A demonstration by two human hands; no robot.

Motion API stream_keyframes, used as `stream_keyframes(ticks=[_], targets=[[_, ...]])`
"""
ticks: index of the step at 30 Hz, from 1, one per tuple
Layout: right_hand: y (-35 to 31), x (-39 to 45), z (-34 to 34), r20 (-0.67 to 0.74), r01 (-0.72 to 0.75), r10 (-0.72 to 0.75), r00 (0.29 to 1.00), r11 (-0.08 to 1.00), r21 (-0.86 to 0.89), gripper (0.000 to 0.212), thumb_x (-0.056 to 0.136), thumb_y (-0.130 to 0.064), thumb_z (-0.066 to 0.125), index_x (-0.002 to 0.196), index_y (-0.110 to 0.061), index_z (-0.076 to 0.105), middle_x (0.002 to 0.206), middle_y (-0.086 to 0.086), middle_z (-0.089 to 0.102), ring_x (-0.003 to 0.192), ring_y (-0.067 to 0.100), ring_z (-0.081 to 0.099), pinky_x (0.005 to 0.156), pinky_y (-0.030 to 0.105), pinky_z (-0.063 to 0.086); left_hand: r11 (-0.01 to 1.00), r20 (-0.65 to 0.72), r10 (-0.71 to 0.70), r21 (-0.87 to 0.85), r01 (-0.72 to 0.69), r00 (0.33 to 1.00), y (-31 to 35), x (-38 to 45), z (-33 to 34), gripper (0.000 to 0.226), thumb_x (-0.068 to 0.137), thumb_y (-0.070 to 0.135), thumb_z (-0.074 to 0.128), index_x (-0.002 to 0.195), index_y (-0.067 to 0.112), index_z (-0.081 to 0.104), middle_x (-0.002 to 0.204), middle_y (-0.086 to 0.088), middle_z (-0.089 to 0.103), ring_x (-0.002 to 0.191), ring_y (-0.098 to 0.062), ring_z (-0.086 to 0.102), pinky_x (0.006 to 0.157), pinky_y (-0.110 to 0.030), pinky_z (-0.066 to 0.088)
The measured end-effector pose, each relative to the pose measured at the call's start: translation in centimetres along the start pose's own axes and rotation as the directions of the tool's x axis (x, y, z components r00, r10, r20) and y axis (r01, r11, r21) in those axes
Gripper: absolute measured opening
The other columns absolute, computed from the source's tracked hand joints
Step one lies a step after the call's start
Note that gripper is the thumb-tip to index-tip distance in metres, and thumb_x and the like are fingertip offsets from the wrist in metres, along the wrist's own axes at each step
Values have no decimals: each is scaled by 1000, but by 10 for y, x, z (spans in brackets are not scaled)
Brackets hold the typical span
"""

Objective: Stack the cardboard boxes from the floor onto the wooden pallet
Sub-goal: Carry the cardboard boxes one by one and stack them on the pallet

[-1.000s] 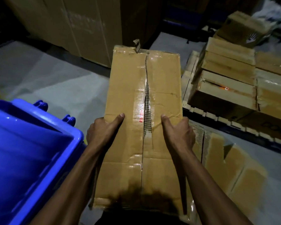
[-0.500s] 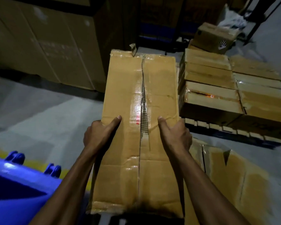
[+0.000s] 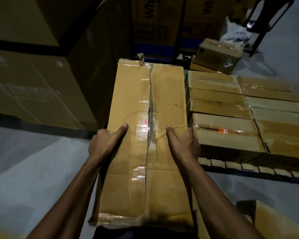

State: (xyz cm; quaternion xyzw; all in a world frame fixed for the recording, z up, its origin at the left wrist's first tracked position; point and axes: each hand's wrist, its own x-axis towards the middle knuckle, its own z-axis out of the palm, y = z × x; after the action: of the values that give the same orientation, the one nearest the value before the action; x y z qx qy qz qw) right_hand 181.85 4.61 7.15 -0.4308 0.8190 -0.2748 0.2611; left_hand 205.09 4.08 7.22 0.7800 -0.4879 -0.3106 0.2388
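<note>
While gripping the box (image 3: 141, 135) at both long sides, thumbs flat on top, other fingers curled under and hidden: left hand (image 3: 105, 144), right hand (image 3: 183, 145). Held off the floor (image 3: 33, 169), just left of boxes (image 3: 231, 118) stacked on the pallet (image 3: 240, 167). Beyond, big cartons (image 3: 33, 83).
</note>
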Motion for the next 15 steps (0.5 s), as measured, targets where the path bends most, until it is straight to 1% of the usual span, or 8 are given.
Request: stream_keyframes(ticks=[3,5,7,9,10,12,13,15], targets=[[-23,48,-1,-25,-9,9,1000,1000,-3,83,85,-72,52,138,-9,42,122,13,60,110,33,57,91,44,49,999,25,35,8,-36,999,34,52,7,83,71,92,47,82,12,68,83,-7,69,80,-32,65,74,-39,53],[-36,84,5,-52,-47,46,998,999,-7,84,85,-72,52,140,-10,39,125,14,58,112,34,57,90,43,49,998,53,62,28,-64,997,54,92,17,88,66,96,44,78,12,65,84,-11,69,81,-35,66,72,-39,52],[-47,117,14,-82,-88,86,993,996,-11,82,84,-73,52,138,-12,41,125,14,58,111,34,57,90,44,49,994,77,95,55,-99,993,74,130,29,84,68,95,44,72,13,61,79,-11,67,78,-35,66,67,-36,48],[-60,157,26,-116,-119,118,986,993,-3,82,82,-76,50,134,-13,44,123,13,59,110,34,57,91,45,50,990,97,114,71,-122,989,94,179,43,81,71,92,45,71,13,63,75,-9,67,75,-33,66,69,-38,50],[-68,177,32,-129,-128,127,983,992,1,82,81,-77,50,133,-13,45,121,13,60,108,34,58,91,46,50,989,103,115,79,-123,988,104,205,50,85,68,94,45,73,12,65,77,-10,68,77,-33,66,72,-40,52],[-88,217,42,-156,-157,155,976,988,1,81,81,-76,49,130,-12,47,118,12,62,105,33,59,91,45,50,988,112,116,90,-126,987,127,255,63,91,62,97,43,79,11,68,87,-12,70,86,-35,66,77,-41,53],[-99,238,48,-177,-185,182,967,983,-4,79,82,-76,49,128,-12,48,116,12,63,103,33,60,90,44,50,988,126,121,85,-132,985,139,281,69,88,64,95,45,80,11,68,88,-12,70,89,-35,66,74,-39,52],[-123,280,57,-224,-242,235,946,970,-4,80,80,-77,49,127,-11,49,116,13,64,103,34,61,90,45,50,981,169,170,67,-184,971,169,334,78,77,73,86,52,76,10,66,79,-7,66,82,-33,64,62,-33,44]])
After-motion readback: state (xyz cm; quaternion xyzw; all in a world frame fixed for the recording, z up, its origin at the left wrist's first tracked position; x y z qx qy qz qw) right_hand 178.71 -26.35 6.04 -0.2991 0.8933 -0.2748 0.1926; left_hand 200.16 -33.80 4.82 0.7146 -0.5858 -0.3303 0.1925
